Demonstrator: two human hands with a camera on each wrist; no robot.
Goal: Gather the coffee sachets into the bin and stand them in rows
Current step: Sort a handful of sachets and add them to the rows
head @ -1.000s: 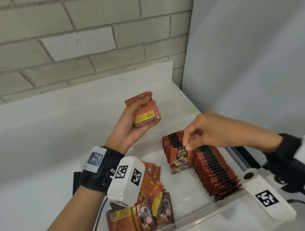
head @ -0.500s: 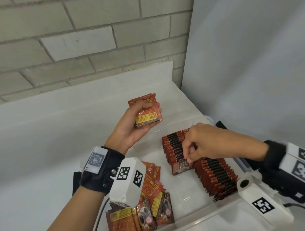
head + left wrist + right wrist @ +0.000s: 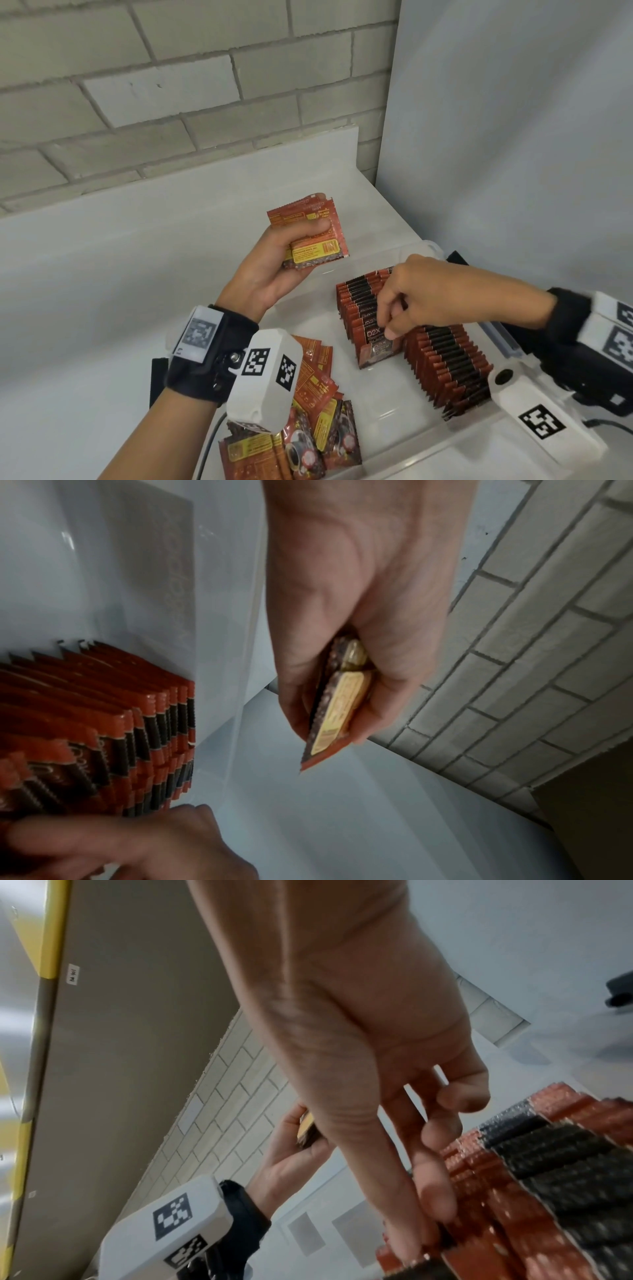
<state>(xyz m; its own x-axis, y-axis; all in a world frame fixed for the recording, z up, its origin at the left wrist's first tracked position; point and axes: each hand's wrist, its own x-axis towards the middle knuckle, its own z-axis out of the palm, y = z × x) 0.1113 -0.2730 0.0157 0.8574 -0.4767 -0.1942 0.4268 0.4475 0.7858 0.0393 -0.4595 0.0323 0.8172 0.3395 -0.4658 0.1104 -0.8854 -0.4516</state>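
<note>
Clear bin (image 3: 424, 248) on counter (image 3: 102, 274): 2 standing sachet rows (image 3: 445, 363), loose sachets (image 3: 318, 394) lying flat. Left hand (image 3: 274, 270) grips small sachet stack (image 3: 311, 236) above bin; right hand (image 3: 421, 294) pinches front sachet (image 3: 371, 354).

Bare bin floor (image 3: 383, 404) open between loose sachets (image 3: 318, 387) and standing rows (image 3: 442, 363) — hemmed right by rows, front by bin wall (image 3: 428, 445).

A pale painted brick wall (image 3: 191, 85) fills the head view from 9 to 12 o'clock. A smooth grey-white panel (image 3: 513, 137) stands at 2 o'clock. A white desk (image 3: 102, 281) with a raised back lip spreads below, evenly lit.
</note>
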